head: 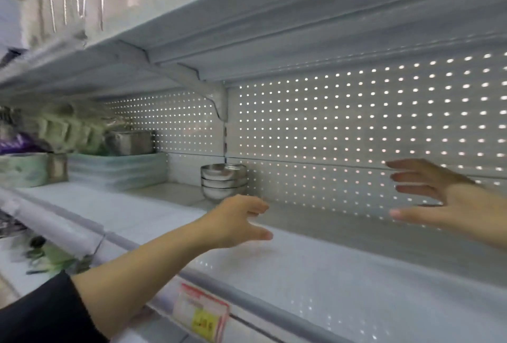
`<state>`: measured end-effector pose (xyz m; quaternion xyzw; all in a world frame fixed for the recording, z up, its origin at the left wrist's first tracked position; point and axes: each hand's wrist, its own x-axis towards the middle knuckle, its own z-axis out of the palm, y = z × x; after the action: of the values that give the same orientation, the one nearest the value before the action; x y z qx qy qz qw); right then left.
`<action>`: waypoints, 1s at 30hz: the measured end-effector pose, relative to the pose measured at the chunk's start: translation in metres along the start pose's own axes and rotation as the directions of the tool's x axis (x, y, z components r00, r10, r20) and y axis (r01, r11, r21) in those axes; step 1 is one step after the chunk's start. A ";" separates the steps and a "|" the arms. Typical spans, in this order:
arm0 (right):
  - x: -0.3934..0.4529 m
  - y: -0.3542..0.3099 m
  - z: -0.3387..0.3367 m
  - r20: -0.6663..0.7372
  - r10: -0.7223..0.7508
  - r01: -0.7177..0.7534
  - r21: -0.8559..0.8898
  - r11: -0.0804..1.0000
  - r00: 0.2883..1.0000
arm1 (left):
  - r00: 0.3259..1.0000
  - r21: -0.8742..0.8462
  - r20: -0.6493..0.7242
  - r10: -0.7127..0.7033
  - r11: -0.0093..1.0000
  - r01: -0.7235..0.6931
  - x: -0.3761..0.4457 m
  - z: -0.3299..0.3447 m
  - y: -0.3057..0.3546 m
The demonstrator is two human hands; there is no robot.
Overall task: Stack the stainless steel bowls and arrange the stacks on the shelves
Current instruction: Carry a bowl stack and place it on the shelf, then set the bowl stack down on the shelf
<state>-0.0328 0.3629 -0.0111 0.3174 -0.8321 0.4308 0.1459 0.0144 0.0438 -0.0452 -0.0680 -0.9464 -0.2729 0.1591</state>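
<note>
The stack of bowls (223,181) stands upright at the back of the shelf (301,274), against the perforated wall. It lies at about eleven o'clock from the left hand (236,222), just beyond its fingertips. That hand is clearly the nearer, fingers apart and empty; the right hand (439,200), also spread and empty, hovers well apart at three o'clock.

Price tag (203,313) clipped to front rail of shelf (315,268), below left forearm: red border, yellow patch, dark marks on yellow too blurred to read. No other legible text, brand or number.
</note>
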 end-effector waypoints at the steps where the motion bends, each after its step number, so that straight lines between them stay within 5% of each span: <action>1: 0.015 -0.012 0.015 0.041 -0.006 0.007 -0.021 1.000 0.999 | 1.000 -0.027 -0.005 -0.006 1.000 0.006 0.004 -0.012 -0.014; 12: 0.123 -0.065 0.147 0.072 0.138 -0.147 0.155 0.977 0.988 | 0.998 -0.308 -0.005 -0.060 0.950 0.055 0.063 -0.055 -0.092; 19: 0.163 -0.050 0.191 0.073 0.192 -0.198 0.089 0.976 0.979 | 0.890 -0.347 -0.344 -0.297 0.922 0.173 0.083 -0.077 -0.140; 25: 0.197 -0.043 0.223 0.140 0.267 -0.276 0.053 0.960 0.954 | 0.907 -0.226 0.036 -0.420 0.880 0.417 0.103 -0.083 -0.174; 30: 0.213 -0.037 0.246 0.194 0.237 -0.265 0.135 0.955 0.952 | 0.937 -0.325 0.170 -0.306 0.880 0.346 0.115 -0.074 -0.189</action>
<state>-0.1623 0.0622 -0.0223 0.2561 -0.8383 0.4812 -0.0100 -0.1150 -0.1498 -0.0408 0.0498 -0.8880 -0.4552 0.0423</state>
